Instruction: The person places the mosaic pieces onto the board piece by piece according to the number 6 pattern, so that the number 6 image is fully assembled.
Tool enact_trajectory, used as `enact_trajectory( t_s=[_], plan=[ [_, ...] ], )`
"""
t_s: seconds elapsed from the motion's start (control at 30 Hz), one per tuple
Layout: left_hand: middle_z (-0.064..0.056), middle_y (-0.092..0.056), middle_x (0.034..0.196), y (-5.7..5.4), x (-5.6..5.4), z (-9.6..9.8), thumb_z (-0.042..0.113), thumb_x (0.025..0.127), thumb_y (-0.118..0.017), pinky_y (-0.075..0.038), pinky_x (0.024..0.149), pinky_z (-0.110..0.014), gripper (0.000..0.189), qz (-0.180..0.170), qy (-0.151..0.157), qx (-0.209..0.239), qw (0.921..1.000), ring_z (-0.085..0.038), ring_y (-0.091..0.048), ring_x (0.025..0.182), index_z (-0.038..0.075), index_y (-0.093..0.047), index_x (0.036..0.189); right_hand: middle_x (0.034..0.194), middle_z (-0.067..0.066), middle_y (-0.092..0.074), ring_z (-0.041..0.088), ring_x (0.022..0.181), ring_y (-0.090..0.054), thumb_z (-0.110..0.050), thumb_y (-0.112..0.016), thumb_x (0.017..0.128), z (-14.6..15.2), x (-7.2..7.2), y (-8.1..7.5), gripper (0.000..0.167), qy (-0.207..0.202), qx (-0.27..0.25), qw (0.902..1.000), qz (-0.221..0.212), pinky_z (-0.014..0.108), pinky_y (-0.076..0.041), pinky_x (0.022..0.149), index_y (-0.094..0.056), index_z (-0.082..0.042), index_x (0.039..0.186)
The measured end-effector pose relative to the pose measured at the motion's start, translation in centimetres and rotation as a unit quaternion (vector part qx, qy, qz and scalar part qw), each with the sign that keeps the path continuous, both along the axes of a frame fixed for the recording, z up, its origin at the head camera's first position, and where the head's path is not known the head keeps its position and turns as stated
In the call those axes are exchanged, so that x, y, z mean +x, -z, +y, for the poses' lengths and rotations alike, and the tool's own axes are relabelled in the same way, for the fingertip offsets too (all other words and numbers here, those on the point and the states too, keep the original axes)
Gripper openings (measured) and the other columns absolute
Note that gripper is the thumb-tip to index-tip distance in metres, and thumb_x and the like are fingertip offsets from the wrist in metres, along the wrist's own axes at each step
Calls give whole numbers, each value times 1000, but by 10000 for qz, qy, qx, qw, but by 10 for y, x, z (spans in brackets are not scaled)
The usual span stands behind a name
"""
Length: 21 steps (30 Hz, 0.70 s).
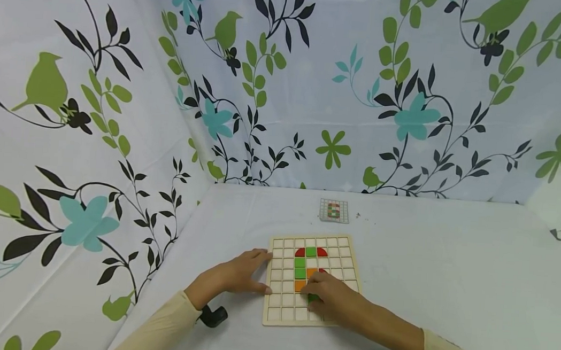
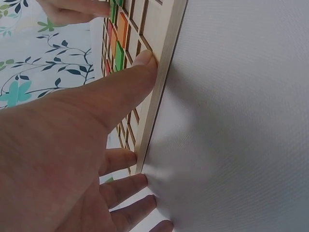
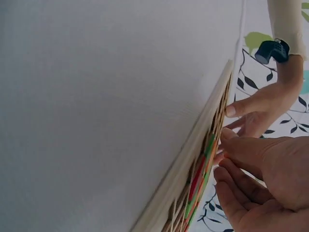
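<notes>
A square wooden grid board (image 1: 274,314) lies on the white tabletop. My left hand (image 1: 241,272) rests at its left side, thumb (image 2: 143,59) on the rim and the other fingers spread along the edge. Over the lower middle of the board, my right hand (image 1: 342,303) has curled fingers and pinches a green tile (image 1: 312,298), mostly hidden under them. Set in the grid are red tiles (image 1: 322,252), green tiles (image 1: 300,262) and orange tiles (image 1: 300,286). The right hand covers part of the grid.
Behind the board lies a small card (image 1: 334,211) printed with a grid and a coloured pattern. Patterned cloth (image 1: 284,116) hangs at the back and left of the table. Each wrist wears a black device, one (image 1: 213,316) on the left.
</notes>
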State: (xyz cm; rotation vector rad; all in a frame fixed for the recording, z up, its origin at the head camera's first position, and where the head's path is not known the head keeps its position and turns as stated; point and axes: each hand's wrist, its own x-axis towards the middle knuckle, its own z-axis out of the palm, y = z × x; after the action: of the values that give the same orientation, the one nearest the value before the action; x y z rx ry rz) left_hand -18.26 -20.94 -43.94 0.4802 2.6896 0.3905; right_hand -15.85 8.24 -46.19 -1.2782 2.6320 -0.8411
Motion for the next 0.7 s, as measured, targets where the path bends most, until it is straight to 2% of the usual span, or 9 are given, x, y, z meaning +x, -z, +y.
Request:
enact_trajectory(
  t_s=[0.1,0.2,0.37,0.53,0.7],
  plan=[
    [-16,-35,168,1,-1,0,50,91,-82,-37,124,-54,94,-2,24,32,10000,-36,-35,156,8,-38,162,113,0,-68,15,103,-66,-9,-81,94,8,-3,-3,27,114,-180,9997,-127,24,-59,88,-77,-7,121],
    [-16,-36,167,2,0,0,50,91,-82,-37,124,-54,94,5,16,55,10000,-37,-35,155,8,-38,162,113,-1,-69,17,104,-67,-11,-78,96,19,-7,-10,25,401,-351,9978,-383,29,-61,90,-77,-9,121],
    [-17,-36,167,2,0,1,50,90,-83,-37,124,-54,94,14,15,34,10000,-36,-35,155,8,-38,162,114,-1,-71,15,105,-66,-15,-76,99,46,-9,-23,23,836,-765,9902,-811,33,-61,93,-77,-12,122],
    [-17,-36,167,0,0,2,49,90,-83,-37,124,-55,94,-4,11,78,10000,-37,-35,155,7,-38,162,115,2,-73,11,105,-68,-24,-75,100,77,-9,-32,23,1233,-1190,9777,-1212,32,-61,98,-76,-14,121],
    [-16,-36,167,2,-1,2,50,90,-83,-37,124,-54,95,-18,-32,78,10000,-37,-35,155,8,-38,162,119,7,-73,17,107,-70,-27,-73,101,105,-5,-32,28,1508,-1453,9602,-1846,25,-61,94,-74,-7,122]
  ],
)
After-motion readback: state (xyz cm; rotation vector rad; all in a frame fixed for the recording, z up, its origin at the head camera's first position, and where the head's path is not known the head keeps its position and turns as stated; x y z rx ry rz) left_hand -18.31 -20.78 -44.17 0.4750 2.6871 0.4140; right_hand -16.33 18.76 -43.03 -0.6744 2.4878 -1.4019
